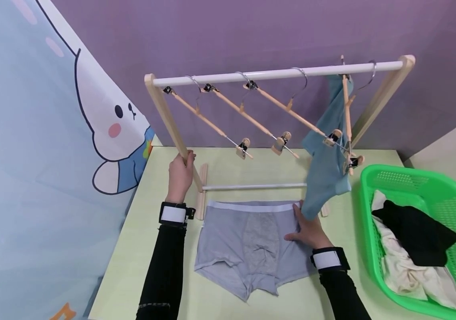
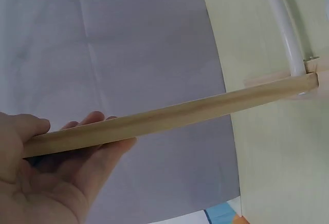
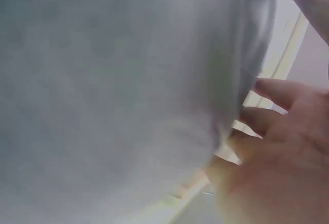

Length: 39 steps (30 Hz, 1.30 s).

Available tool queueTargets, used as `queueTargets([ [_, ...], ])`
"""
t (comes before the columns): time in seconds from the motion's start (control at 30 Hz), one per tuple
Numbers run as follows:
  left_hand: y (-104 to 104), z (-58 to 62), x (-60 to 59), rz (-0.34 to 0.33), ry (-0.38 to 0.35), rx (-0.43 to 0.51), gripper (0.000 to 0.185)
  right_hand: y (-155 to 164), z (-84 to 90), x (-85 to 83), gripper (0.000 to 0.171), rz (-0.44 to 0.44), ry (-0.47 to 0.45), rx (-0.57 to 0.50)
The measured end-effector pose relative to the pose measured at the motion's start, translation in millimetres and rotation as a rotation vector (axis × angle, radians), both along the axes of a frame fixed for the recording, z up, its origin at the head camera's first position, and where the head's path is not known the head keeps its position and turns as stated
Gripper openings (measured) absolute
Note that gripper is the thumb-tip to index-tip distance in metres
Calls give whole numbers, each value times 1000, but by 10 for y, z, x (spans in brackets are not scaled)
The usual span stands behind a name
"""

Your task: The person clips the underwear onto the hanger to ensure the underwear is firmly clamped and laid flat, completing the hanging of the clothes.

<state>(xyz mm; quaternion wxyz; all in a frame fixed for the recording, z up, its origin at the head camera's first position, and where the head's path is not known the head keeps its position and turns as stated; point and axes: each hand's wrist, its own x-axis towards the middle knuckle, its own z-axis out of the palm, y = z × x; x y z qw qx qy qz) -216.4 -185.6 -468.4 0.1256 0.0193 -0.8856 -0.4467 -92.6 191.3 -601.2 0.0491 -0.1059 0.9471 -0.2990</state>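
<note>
My left hand (image 1: 181, 175) grips the wooden left post (image 2: 169, 118) of a small drying rack, its fingers and thumb about the post in the left wrist view. Flat on the table lies a pair of grey-blue boxer briefs (image 1: 228, 240), waistband away from me. Over their right side my right hand (image 1: 309, 231) rests with fingers spread, partly behind the hanging teal garment (image 1: 327, 155). Blurred cloth (image 3: 113, 100) fills much of the right wrist view beside that hand's fingers. The garment hangs from a clip hanger (image 1: 347, 111) at the rack's right end.
Three bare wooden clip hangers, among them the leftmost hanger (image 1: 200, 114), hang on the white top rail (image 1: 267, 75). A green basket (image 1: 367, 222) at the right holds a black cloth (image 1: 415, 231) and cream-white cloth (image 1: 401, 271). A purple backdrop stands behind the table (image 1: 132, 275).
</note>
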Motion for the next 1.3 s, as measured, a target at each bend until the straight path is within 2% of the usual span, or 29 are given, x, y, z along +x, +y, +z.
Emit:
queueTargets([
  [0.17,-26,-9,4,9,-22,7,42,-290,181,25,85,74,76,69],
  [0.23,-26,-18,6,5,-30,19,41,-394,285,1,81,97,65,-6],
  [0.33,-16,-21,12,-5,-30,30,37,-463,503,-82,75,76,28,-222],
  [0.4,-6,-16,17,-9,-28,34,34,-455,693,-161,70,27,48,-392],
  [0.53,5,0,32,-12,-26,36,33,-368,1106,-305,56,-71,237,-692],
  [0.63,6,16,39,-15,-29,39,34,-289,1386,-350,50,-97,393,-880],
  [0.73,2,29,47,-14,-34,40,33,-197,1601,-330,49,-113,464,-1012],
  [0.9,-3,36,53,-11,-46,32,35,-30,1780,-250,52,-158,544,-1146],
  [1.07,-9,52,53,-6,-46,40,35,47,1909,-253,53,-115,615,-1253],
  [1.2,-12,47,48,-3,-40,47,34,29,2050,-293,49,-73,638,-1216],
  [1.3,-9,35,52,-4,-47,54,33,-6,2134,-327,44,-57,638,-1131],
])
